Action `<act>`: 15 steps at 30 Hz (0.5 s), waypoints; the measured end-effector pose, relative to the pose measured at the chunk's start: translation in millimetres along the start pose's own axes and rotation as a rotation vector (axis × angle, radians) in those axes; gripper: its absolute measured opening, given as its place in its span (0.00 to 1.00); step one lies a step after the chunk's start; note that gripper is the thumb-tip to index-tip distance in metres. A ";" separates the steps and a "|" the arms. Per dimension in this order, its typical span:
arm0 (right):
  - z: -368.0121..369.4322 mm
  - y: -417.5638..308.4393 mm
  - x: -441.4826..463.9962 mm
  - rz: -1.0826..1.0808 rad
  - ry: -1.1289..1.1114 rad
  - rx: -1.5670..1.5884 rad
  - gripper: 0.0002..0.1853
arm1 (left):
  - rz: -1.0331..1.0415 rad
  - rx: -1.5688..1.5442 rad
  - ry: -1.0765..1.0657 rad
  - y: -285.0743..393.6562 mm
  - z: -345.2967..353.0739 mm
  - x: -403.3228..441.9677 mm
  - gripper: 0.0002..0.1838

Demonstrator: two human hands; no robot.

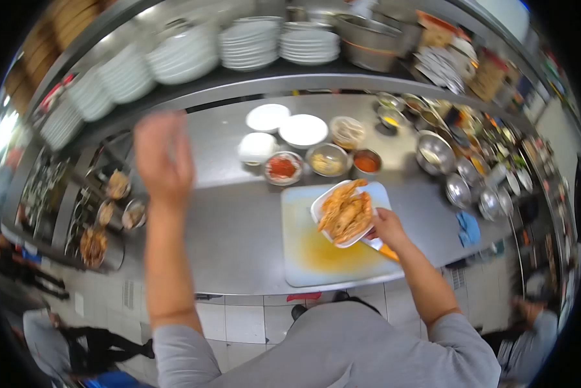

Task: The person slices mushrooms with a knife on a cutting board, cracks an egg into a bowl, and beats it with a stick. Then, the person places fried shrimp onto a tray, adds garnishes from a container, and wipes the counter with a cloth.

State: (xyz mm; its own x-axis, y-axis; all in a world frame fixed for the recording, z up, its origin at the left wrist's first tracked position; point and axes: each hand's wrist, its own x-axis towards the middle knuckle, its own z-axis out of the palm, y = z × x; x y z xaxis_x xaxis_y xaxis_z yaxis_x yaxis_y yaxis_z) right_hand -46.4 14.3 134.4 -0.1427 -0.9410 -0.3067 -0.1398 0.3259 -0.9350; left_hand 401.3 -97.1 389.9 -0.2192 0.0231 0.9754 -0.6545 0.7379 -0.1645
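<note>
My right hand point(387, 226) grips the edge of a white square dish point(342, 243), tilted over the cutting board. Several golden-orange cooked pieces point(346, 212), long and rough, fill the dish; I cannot make out their exact kind. Below the dish lies the white cutting board point(297, 275) with a yellow-brown stain. An orange-handled knife point(387, 251) rests on the board, its blade partly hidden under the dish. My left hand point(164, 152) is raised over the left part of the steel counter, apart from the dish; motion blurs its fingers, and I see nothing held.
Bowls of red powder point(282, 168), pale yellow food point(328, 160) and red-orange seasoning point(366, 161) stand behind the board. Stacked plates point(250, 44) line the shelf above. Metal bowls point(436, 153) and a blue cloth point(469, 229) are at right. Other people point(51, 343) stand nearby.
</note>
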 end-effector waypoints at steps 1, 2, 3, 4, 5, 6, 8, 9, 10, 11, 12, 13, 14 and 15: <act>-30.1 11.9 -12.1 -0.009 0.085 -0.013 0.16 | -0.007 0.052 -0.060 -13.0 18.2 33.8 0.06; -56.3 24.1 -27.7 -0.010 0.176 -0.027 0.16 | 0.055 0.180 -0.062 -36.3 43.4 62.9 0.10; -77.7 32.9 -45.9 -0.010 0.274 -0.002 0.17 | 0.092 0.265 -0.097 -61.3 66.4 88.6 0.17; -100.1 40.8 -64.1 -0.007 0.377 0.019 0.17 | 0.091 0.329 -0.160 -109.3 94.8 102.9 0.22; -123.7 52.7 -78.8 -0.029 0.455 0.041 0.17 | 0.040 0.476 -0.274 -155.8 120.2 111.3 0.27; -144.2 66.9 -93.9 -0.049 0.532 0.060 0.16 | -0.032 0.414 -0.543 -220.5 137.3 108.3 0.31; -173.8 89.6 -122.7 -0.018 0.668 0.158 0.16 | -0.231 0.431 -0.752 -319.8 170.2 108.7 0.31; -189.6 100.0 -133.2 -0.038 0.730 0.229 0.16 | -0.158 0.440 -0.778 -351.5 178.6 104.5 0.30; -202.1 115.8 -141.0 -0.024 0.772 0.245 0.16 | -0.315 0.538 -0.779 -306.1 175.9 109.0 0.29; -215.5 132.0 -145.5 0.021 0.786 0.269 0.17 | -0.270 0.585 -0.712 -332.6 181.9 99.7 0.30; -228.7 147.8 -148.2 0.064 0.787 0.291 0.18 | -0.252 0.667 -0.674 -323.2 177.2 100.0 0.29; -240.7 161.7 -148.6 0.076 0.797 0.299 0.18 | -0.192 0.753 -0.584 -288.1 175.3 101.9 0.28; -252.2 174.0 -147.2 0.125 0.787 0.303 0.18 | -0.118 0.806 -0.449 -245.2 174.3 100.3 0.28; -262.2 186.3 -143.1 0.172 0.770 0.303 0.17 | -0.070 0.780 -0.342 -187.3 177.9 95.3 0.27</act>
State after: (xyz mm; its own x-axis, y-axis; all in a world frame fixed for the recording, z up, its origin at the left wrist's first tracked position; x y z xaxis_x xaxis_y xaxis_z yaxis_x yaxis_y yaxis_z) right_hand -308.9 233.4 50.8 -0.7814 -0.5203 -0.3446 0.1977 0.3173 -0.9275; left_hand 374.3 -353.1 487.7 -0.2842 -0.3024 0.9098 -0.9580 0.0517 -0.2820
